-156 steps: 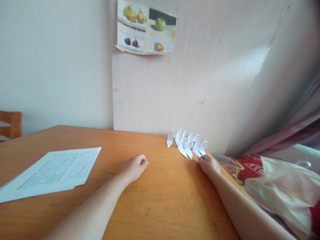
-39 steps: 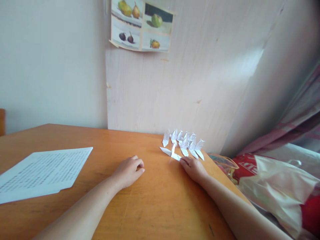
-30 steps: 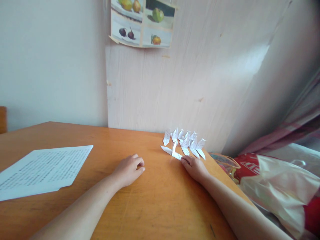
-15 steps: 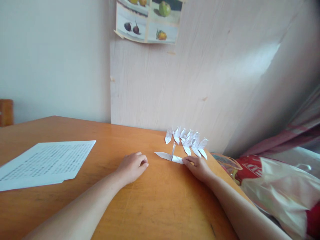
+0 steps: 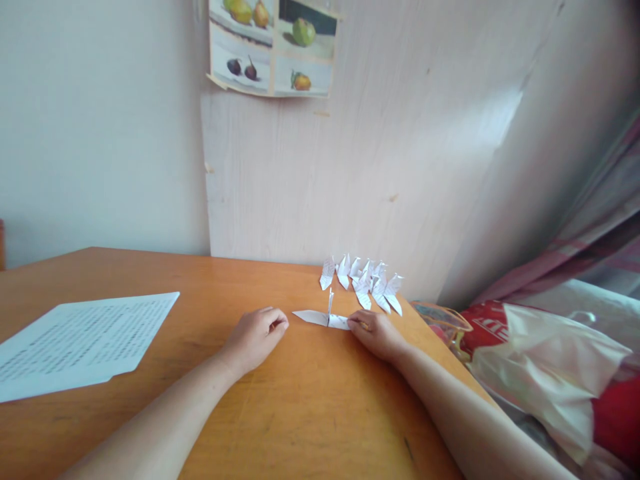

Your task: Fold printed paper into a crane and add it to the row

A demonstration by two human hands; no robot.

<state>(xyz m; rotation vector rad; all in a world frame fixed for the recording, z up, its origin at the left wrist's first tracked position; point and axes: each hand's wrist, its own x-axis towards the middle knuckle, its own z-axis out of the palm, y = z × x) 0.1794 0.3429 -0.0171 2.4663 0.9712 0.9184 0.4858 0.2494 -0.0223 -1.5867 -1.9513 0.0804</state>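
Observation:
A folded white paper crane (image 5: pixel 313 317) rests on the wooden table with its wings spread flat and a thin point sticking up from its middle. My right hand (image 5: pixel 379 335) pinches the tip of its right wing between thumb and fingers. Just left of the other wing tip, my left hand (image 5: pixel 257 337) lies on the table with its fingers curled in, apart from the crane, and nothing shows in it. Behind the crane, several finished paper cranes (image 5: pixel 364 291) stand grouped near the wall, printed marks on their paper.
Printed sheets (image 5: pixel 95 333) lie at the left of the table (image 5: pixel 280 413). A wall with a fruit picture (image 5: pixel 273 50) rises behind. Beyond the table's right edge are a pale plastic bag (image 5: pixel 540 380), red bags and a curtain (image 5: pixel 560 247).
The view has turned slightly to the right. The crane has slid a little left, its wing still in my right hand, and the gap to my left hand has narrowed.

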